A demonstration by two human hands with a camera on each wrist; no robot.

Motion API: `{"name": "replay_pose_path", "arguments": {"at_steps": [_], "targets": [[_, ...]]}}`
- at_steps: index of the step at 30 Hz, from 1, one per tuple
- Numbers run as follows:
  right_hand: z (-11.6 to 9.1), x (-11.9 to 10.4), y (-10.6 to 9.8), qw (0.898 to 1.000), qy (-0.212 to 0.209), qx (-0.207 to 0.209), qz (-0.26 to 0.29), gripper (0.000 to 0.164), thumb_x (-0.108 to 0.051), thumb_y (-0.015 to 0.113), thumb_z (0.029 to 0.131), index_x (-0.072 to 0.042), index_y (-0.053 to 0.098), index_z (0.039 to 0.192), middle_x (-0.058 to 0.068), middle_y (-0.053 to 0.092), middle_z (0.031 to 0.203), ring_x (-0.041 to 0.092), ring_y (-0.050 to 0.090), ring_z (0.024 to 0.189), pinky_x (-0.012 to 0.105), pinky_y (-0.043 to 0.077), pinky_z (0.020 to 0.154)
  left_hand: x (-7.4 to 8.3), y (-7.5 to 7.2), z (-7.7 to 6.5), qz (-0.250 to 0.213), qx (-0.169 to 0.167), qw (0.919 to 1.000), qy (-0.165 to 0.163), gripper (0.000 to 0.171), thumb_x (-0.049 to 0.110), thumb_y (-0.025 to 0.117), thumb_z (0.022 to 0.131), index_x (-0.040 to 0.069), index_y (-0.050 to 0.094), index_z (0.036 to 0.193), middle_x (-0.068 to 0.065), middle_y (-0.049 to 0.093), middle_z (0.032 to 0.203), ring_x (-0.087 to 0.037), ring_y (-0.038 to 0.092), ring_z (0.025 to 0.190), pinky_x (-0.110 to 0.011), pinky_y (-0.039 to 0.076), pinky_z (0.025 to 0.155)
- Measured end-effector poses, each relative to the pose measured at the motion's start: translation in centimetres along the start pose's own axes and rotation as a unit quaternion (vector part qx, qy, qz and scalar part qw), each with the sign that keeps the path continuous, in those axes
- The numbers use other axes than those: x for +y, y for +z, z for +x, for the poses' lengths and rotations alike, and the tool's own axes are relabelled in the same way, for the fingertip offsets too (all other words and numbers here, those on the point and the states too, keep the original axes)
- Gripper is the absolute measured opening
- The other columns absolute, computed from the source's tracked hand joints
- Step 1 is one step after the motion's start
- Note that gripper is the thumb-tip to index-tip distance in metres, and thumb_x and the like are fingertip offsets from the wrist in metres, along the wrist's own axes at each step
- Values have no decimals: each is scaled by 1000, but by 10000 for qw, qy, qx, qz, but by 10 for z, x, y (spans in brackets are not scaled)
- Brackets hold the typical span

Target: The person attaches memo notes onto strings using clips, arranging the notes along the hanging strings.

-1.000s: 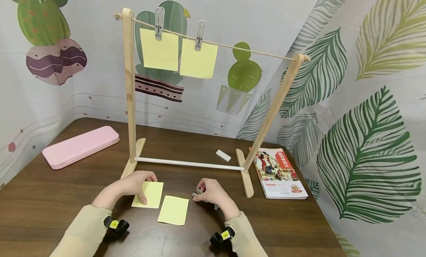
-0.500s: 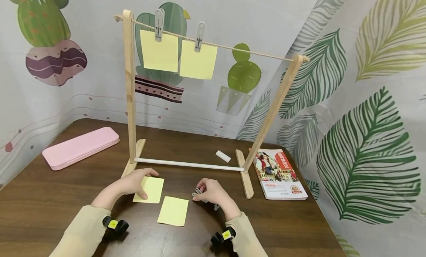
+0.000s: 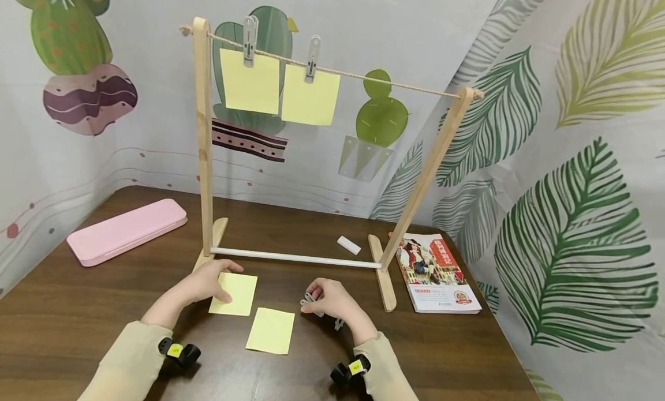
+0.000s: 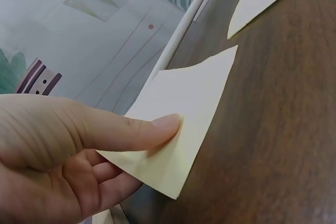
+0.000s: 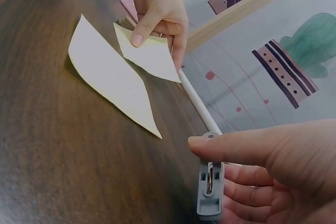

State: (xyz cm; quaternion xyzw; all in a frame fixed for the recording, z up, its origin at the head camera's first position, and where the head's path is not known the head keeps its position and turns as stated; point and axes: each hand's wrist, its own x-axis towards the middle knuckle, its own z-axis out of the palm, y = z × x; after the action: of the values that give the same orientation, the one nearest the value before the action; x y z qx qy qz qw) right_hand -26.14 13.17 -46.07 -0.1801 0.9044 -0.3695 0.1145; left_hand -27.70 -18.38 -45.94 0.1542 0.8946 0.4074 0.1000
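Just above the brown tabletop, a left hand pinches a yellow sticky note by one edge, the right hand grasps a gray clothespin, and light pressure from the fingers should spare the paper creases.

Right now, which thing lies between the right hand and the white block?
The white rod runs between the right hand and the white block, shown in the head view.
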Motion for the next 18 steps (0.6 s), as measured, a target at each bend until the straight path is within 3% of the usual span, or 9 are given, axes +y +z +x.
{"name": "replay_pose_path", "arguments": {"at_steps": [9, 18], "targets": [[1, 3, -2, 9997, -30, 44, 253, 32, -16, 81, 78, -1, 65, 101, 4, 61, 85, 11, 53, 75, 22, 46, 58, -1, -2, 0, -750, 96, 9964, -374, 53, -2, 84, 67, -11, 62, 114, -13, 64, 93, -21, 57, 81, -31, 48, 70], [-1, 2, -7, 9987, -151, 123, 467, 33, -16, 79, 80, 0, 65, 106, 7, 62, 90, 13, 54, 78, 23, 48, 61, -3, -4, 0, -840, 23, 9965, 5, 38, 9, 84, 70, -6, 68, 100, -5, 66, 82, -15, 57, 77, -29, 47, 71]]}}
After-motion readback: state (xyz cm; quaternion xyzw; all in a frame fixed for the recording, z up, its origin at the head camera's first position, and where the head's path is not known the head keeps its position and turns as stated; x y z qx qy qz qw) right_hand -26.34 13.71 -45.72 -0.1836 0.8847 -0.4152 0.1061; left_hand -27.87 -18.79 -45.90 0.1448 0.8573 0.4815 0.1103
